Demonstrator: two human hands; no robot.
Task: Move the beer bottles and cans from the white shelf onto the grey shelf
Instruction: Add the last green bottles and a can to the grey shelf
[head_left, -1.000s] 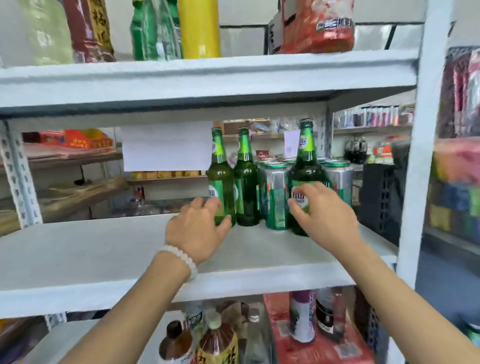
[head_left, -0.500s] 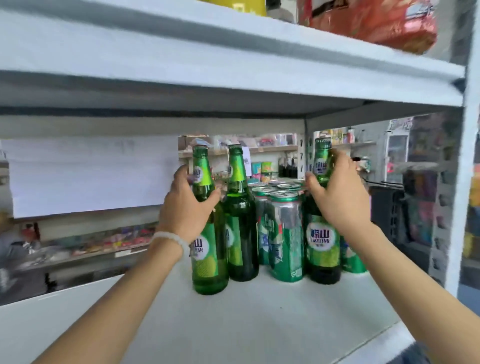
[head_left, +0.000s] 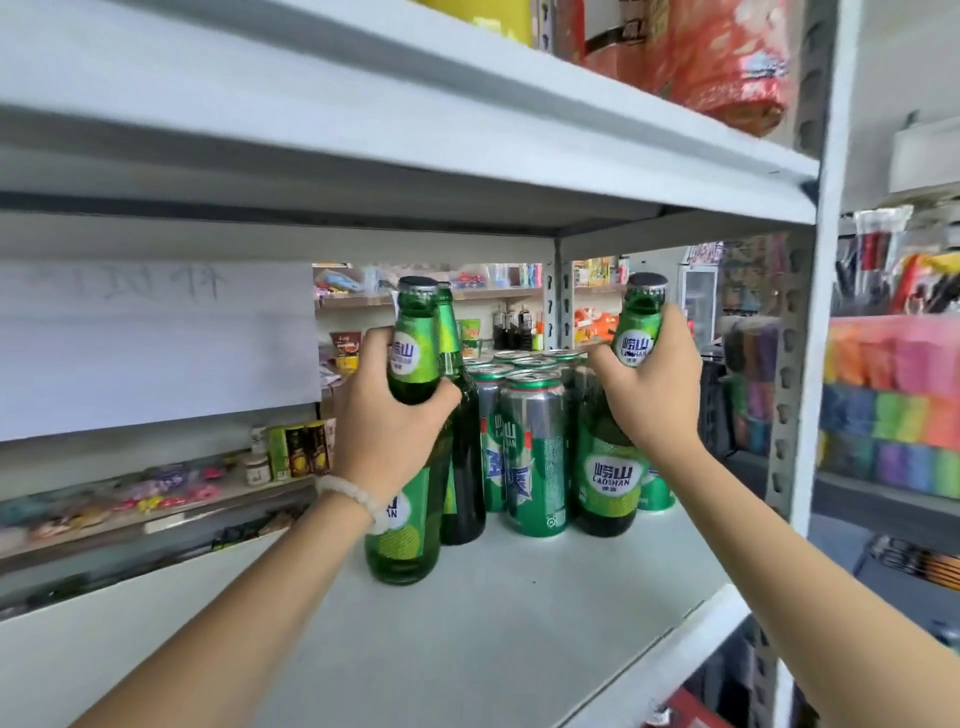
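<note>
Three green beer bottles and several green-and-silver beer cans (head_left: 534, 452) stand grouped at the back right of a white shelf (head_left: 493, 634). My left hand (head_left: 384, 421) is wrapped around the neck of the left bottle (head_left: 402, 535), which leans slightly toward me. My right hand (head_left: 649, 384) grips the neck of the right bottle (head_left: 605, 478). A third, darker bottle (head_left: 462, 467) stands untouched between the left bottle and the cans. The grey shelf is not in view.
The shelf board above (head_left: 415, 130) hangs low over the bottle caps and carries red packages (head_left: 727, 57). A white upright post (head_left: 815, 312) bounds the shelf on the right. A white paper sheet (head_left: 156, 348) hangs at the back left. Further store shelves show behind.
Both hands rose from the bottle bodies to the necks and closed on them. The view moved closer and lower, and the left bottle has tilted toward me.
</note>
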